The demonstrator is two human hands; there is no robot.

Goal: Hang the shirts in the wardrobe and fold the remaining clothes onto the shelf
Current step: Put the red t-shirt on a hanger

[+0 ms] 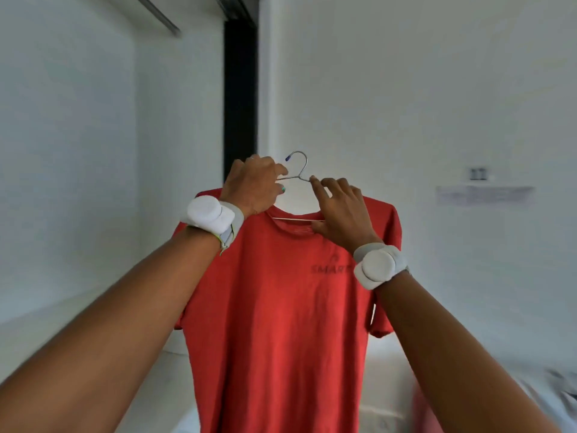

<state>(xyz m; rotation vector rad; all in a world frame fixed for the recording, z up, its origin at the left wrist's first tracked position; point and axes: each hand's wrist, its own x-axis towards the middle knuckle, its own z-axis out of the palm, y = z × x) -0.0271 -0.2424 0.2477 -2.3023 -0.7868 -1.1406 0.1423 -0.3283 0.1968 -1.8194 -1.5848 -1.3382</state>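
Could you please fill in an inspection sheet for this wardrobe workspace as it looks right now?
Surface: pale, blurred bed-like surface low behind the shirt.
Job's things: red T-shirt hangs on a wire hanger, held up in the air.
Clutter: blurred cloth at lower right.
Grips: left hand grips the hanger's shoulder; right hand pinches hanger and collar.
Cables: nothing seen.
Surroundings: white walls, dark gap, wall switch, rail overhead.

White bed (pixel 390 370) below, perhaps blurred clothes (pixel 559 385) on it.
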